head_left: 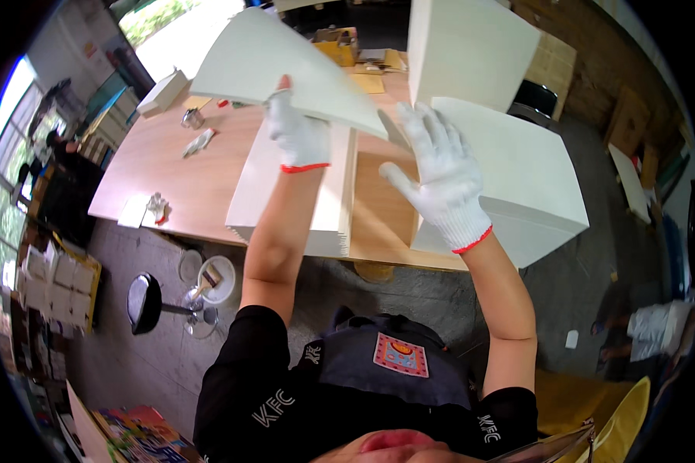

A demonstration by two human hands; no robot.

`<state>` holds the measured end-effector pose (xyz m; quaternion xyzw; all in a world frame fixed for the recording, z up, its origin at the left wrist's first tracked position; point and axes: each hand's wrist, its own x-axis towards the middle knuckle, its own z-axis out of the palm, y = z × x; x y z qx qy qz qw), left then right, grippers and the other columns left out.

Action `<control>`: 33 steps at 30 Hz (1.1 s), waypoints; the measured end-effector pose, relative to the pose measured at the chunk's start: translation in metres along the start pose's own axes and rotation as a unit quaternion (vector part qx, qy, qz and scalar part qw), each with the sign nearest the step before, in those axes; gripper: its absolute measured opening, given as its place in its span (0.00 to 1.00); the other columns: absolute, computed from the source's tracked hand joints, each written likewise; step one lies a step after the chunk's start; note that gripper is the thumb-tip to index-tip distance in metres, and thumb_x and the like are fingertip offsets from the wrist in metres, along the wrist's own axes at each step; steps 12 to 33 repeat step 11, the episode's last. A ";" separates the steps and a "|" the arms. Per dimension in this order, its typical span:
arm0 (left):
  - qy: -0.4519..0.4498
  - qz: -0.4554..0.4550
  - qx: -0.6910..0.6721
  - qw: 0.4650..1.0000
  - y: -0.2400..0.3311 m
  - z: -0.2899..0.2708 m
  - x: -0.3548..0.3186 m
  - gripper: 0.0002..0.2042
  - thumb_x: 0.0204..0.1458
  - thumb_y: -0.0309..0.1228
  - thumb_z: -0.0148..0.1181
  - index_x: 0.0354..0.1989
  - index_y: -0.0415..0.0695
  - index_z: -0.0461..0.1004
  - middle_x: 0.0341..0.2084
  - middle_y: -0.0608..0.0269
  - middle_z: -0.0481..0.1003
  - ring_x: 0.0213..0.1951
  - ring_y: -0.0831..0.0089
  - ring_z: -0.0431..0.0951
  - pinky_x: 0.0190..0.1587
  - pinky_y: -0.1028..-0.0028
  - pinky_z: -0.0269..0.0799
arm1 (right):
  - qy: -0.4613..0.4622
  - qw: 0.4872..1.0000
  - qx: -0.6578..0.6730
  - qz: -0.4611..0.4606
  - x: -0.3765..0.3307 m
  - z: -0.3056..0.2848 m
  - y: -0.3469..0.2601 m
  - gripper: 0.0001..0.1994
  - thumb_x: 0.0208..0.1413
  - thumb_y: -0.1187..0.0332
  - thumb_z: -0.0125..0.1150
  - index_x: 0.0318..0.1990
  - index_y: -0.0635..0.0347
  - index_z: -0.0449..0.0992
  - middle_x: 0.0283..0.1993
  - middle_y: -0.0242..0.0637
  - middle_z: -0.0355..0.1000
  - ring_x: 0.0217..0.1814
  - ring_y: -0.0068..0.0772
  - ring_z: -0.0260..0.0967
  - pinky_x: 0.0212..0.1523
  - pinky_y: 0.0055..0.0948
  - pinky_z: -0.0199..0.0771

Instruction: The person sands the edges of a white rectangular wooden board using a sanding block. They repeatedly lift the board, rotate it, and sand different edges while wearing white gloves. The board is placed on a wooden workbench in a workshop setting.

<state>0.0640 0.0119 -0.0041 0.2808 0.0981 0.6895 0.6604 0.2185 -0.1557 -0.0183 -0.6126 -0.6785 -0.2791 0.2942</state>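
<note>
My left hand (292,133), in a white knit glove with a red cuff and a bare thumb tip, grips the near edge of a large white sheet (278,62). The sheet is lifted and tilted above a stack of white sheets (266,185) on the table. Just past the sheet's right corner, my right hand (444,174), gloved the same way, is open with its fingers stretched out and nothing in them. Below and beside it lies a second white stack (517,162); whether the fingers touch anything there I cannot tell.
Behind the right stack stands a tall white block of sheets (471,54). The wooden table (170,170) also bears a small metal can (192,118), a crumpled white glove (157,207) and a cardboard box (337,46). A black stool (144,303) and a white bucket (218,279) stand at its front left.
</note>
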 end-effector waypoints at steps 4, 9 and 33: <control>-0.040 0.064 -0.061 0.995 -0.017 -0.007 -0.021 0.20 0.64 0.34 0.55 0.63 0.45 0.66 0.55 0.57 0.73 0.52 0.64 0.75 0.55 0.63 0.73 | -0.045 0.999 -0.020 -0.008 0.020 0.009 -0.015 0.29 0.63 0.66 0.57 0.72 0.44 0.62 0.60 0.46 0.72 0.59 0.46 0.73 0.55 0.33 0.77; -0.140 0.051 0.179 0.972 0.013 0.007 -0.037 0.37 0.57 0.37 0.67 0.74 0.47 0.55 0.65 0.52 0.67 0.63 0.59 0.70 0.59 0.65 0.71 | 0.073 0.958 0.273 0.053 0.021 0.037 -0.011 0.29 0.66 0.76 0.51 0.73 0.46 0.60 0.65 0.42 0.70 0.60 0.41 0.74 0.57 0.29 0.76; -0.210 0.102 0.269 0.935 0.029 0.008 -0.038 0.38 0.58 0.40 0.66 0.75 0.49 0.54 0.65 0.51 0.68 0.62 0.59 0.71 0.62 0.64 0.68 | 0.093 0.930 0.343 0.097 0.018 0.044 -0.020 0.29 0.67 0.77 0.50 0.74 0.46 0.59 0.66 0.42 0.69 0.62 0.41 0.73 0.57 0.30 0.76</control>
